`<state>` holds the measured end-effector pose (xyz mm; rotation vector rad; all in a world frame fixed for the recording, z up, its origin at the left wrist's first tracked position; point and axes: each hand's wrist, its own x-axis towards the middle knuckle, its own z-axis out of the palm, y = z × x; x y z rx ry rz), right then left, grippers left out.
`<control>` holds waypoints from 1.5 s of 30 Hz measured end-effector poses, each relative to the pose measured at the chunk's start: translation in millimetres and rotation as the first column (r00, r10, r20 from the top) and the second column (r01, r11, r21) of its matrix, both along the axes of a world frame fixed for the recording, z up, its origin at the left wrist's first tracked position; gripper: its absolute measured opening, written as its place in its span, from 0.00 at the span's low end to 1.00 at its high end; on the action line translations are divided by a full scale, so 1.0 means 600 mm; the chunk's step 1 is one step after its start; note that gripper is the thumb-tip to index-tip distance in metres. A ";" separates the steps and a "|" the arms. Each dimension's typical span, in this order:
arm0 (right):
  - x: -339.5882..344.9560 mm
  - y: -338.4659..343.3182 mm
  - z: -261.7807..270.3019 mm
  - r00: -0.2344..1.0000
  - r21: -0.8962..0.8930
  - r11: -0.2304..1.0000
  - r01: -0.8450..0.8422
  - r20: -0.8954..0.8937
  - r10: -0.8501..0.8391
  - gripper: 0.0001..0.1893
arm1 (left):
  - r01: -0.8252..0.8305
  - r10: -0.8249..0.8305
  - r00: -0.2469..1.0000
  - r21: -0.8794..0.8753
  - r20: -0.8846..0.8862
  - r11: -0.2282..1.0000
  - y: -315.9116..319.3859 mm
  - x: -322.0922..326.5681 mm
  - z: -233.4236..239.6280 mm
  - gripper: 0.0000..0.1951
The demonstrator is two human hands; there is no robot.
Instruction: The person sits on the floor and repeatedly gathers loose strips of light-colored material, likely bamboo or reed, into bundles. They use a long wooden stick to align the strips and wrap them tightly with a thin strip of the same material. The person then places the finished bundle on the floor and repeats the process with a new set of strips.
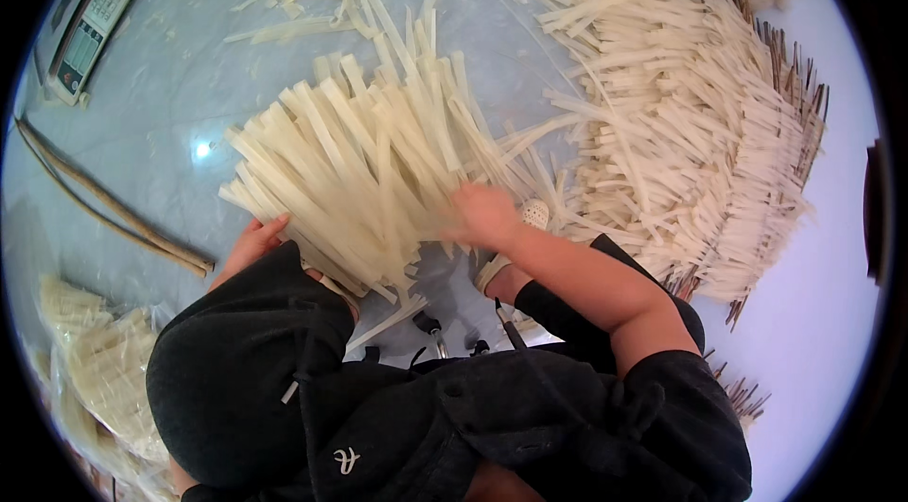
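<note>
A fanned heap of pale cream flat strips (347, 147) lies on the floor between my feet. At its left edge, my left hand (261, 238) touches the outer strips with its fingertips; the rest of the hand is partly behind my knee. My right hand (486, 215) is over the heap's right side, blurred by motion. Its fingers are bent, and whether strips are pinched in them cannot be made out. Some single strips lie loose across the top of the heap, and a few short ends stick out towards me.
To the right is a large bank of similar strips (660, 112), with thin brown sticks (787, 69) along its far edge. A keypad device with a display (99, 20) stands upper left. Two long sticks (120, 208) and plastic-wrapped strips (113, 367) lie at left.
</note>
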<state>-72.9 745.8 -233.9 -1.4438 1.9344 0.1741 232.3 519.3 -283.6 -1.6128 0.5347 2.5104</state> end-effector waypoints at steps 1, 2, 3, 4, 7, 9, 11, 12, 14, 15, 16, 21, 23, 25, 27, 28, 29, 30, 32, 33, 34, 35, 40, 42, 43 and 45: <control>0.016 0.038 -0.026 0.995 0.054 0.995 -0.087 -0.038 0.089 0.16 | 0.006 -0.006 1.000 -0.002 0.011 1.000 -0.001 -0.002 0.007 0.26; 0.024 0.083 -0.063 0.975 0.207 0.958 -0.200 -0.050 0.214 0.15 | 0.013 -0.013 1.000 -0.004 0.022 1.000 -0.002 -0.006 0.014 0.26; 0.025 0.117 -0.086 0.942 0.357 0.885 -0.298 -0.039 0.332 0.13 | 0.024 -0.024 0.999 -0.005 0.034 1.000 -0.005 -0.010 0.019 0.26; 0.014 0.125 -0.077 0.947 0.394 0.861 -0.321 0.106 0.305 0.14 | 0.050 -0.050 0.998 -0.002 0.048 0.999 -0.007 -0.015 0.013 0.26; -0.037 0.105 -0.004 0.872 0.427 0.836 -0.344 0.476 0.116 0.15 | 0.065 -0.065 0.994 0.002 0.088 0.998 -0.001 -0.013 0.012 0.26; -0.095 0.043 0.074 0.798 0.422 0.875 -0.237 0.598 -0.072 0.15 | -0.003 0.003 0.999 -0.007 0.054 1.000 0.006 -0.006 0.015 0.27; -0.155 0.004 0.123 0.670 0.613 0.789 -0.029 0.598 -0.440 0.15 | 0.096 -0.094 0.993 -0.015 0.076 0.995 -0.005 -0.006 0.006 0.27; -0.186 -0.015 0.116 0.588 0.627 0.760 0.169 0.555 -0.588 0.15 | 0.112 -0.108 0.989 -0.031 0.104 0.993 -0.003 0.008 0.008 0.27; -0.252 -0.013 0.098 0.467 0.546 0.603 0.582 0.383 -0.797 0.17 | 0.079 -0.078 0.996 -0.010 0.051 0.997 -0.003 -0.001 0.011 0.27; -0.278 0.006 0.069 0.441 0.416 0.515 0.750 0.265 -0.857 0.19 | 0.061 -0.061 0.998 0.002 0.021 0.998 -0.004 -0.007 0.010 0.27; -0.286 0.027 0.039 0.395 0.375 0.405 0.834 0.107 -0.912 0.21 | 0.092 -0.092 0.995 0.005 0.048 0.996 -0.005 -0.011 0.003 0.28; -0.237 0.007 -0.151 0.418 -0.236 0.405 0.883 0.007 -0.908 0.33 | 0.038 -0.035 0.996 -0.045 0.078 0.998 -0.004 -0.015 0.021 0.29; -0.159 -0.087 -0.196 0.615 -0.434 0.580 0.689 -0.073 -0.785 0.34 | 0.001 0.006 0.998 -0.118 0.059 0.993 0.005 -0.016 0.030 0.29; -0.075 -0.167 -0.132 0.776 -0.257 0.752 0.607 -0.013 -0.631 0.32 | 0.015 -0.007 0.998 -0.126 0.065 0.992 0.007 -0.024 0.021 0.30; -0.027 -0.176 -0.152 0.820 -0.260 0.780 0.569 0.118 -0.560 0.30 | 0.095 -0.084 0.988 -0.082 0.130 0.992 0.001 -0.036 0.024 0.29; -0.013 -0.167 -0.162 0.818 -0.245 0.781 0.575 0.180 -0.546 0.30 | 0.112 -0.109 0.991 -0.026 0.076 0.993 -0.001 -0.039 0.033 0.29; -0.001 -0.154 -0.168 0.812 -0.226 0.782 0.580 0.239 -0.533 0.29 | 0.133 -0.134 0.991 0.032 0.019 0.991 -0.002 -0.042 0.044 0.28; 0.001 -0.147 -0.177 0.802 -0.207 0.785 0.584 0.298 -0.518 0.29 | 0.157 -0.154 0.987 0.088 -0.039 0.984 -0.002 -0.043 0.050 0.28; -0.015 -0.170 -0.148 0.910 -0.319 0.858 0.402 0.033 -0.413 0.27 | 0.088 -0.084 0.995 0.067 -0.059 0.994 0.019 -0.022 0.048 0.26; -0.024 -0.185 -0.122 0.922 -0.354 0.884 0.307 -0.118 -0.368 0.26 | 0.069 -0.064 0.995 0.066 -0.080 0.995 0.024 -0.018 0.043 0.25; -0.038 -0.216 -0.095 0.927 -0.390 0.862 0.325 -0.052 -0.372 0.25 | 0.095 -0.090 0.994 0.089 -0.061 0.991 0.019 -0.022 0.040 0.25; -0.058 -0.257 -0.076 0.931 -0.427 0.838 0.339 0.022 -0.365 0.25 | 0.113 -0.109 0.993 0.107 -0.036 0.988 0.013 -0.025 0.041 0.24; -0.059 -0.452 -0.109 0.974 -0.698 0.679 0.227 0.180 -0.139 0.21 | 0.180 -0.180 0.984 0.053 0.002 0.982 -0.002 -0.030 0.048 0.23; -0.052 -0.480 -0.152 0.989 -0.770 0.622 0.145 0.122 -0.079 0.21 | 0.187 -0.184 0.982 0.093 -0.046 0.978 -0.007 -0.025 0.036 0.25; -0.055 -0.472 -0.163 0.990 -0.631 0.774 0.060 0.136 0.034 0.20 | 0.190 -0.187 0.982 0.129 -0.036 0.973 -0.010 -0.027 0.036 0.25; -0.035 -0.454 -0.139 0.958 -0.214 0.972 -0.094 0.246 0.147 0.18 | 0.178 -0.181 0.984 0.203 -0.005 0.963 -0.020 -0.027 0.048 0.26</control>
